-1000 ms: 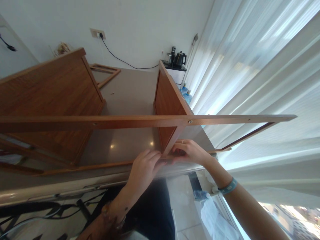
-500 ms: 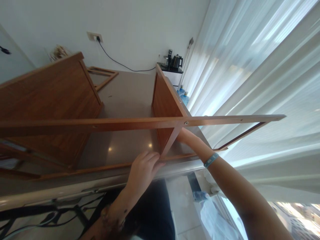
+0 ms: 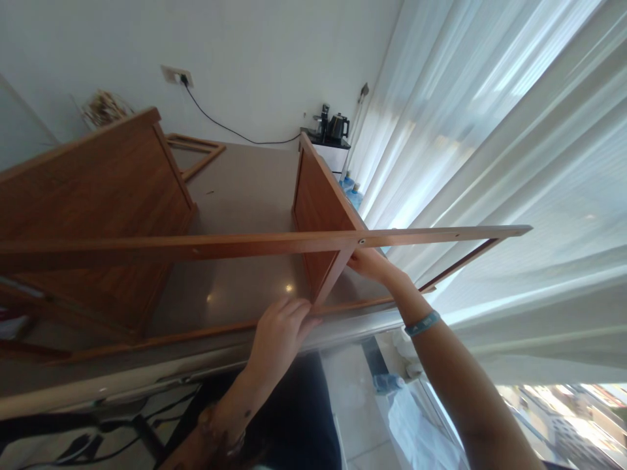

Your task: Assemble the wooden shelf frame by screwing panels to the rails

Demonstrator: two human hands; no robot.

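A long wooden frame [image 3: 255, 243] stands on edge along the front of the grey table, its top rail crossing the view. Behind it, an upright wooden panel [image 3: 326, 196] meets the frame's crosspiece, where a small metal fitting [image 3: 362, 241] shows in the rail. My left hand [image 3: 283, 333] is closed on the frame's bottom rail near the foot of the crosspiece, fingers over it and thumb in front. Reaching under the top rail, my right hand [image 3: 369, 264] is at the right side of the upright panel; its fingertips are hidden behind the crosspiece.
Another large wooden panel [image 3: 98, 202] stands at the left. A small wooden frame [image 3: 208, 158] lies at the table's back left. Beyond the table are a black kettle [image 3: 337, 127] and blue water bottles [image 3: 351, 192]. White curtains [image 3: 470, 170] hang on the right.
The view has shifted slightly, so the frame's right end appears further left. My right hand has shifted a little at the panel's right side. My left hand keeps its place.
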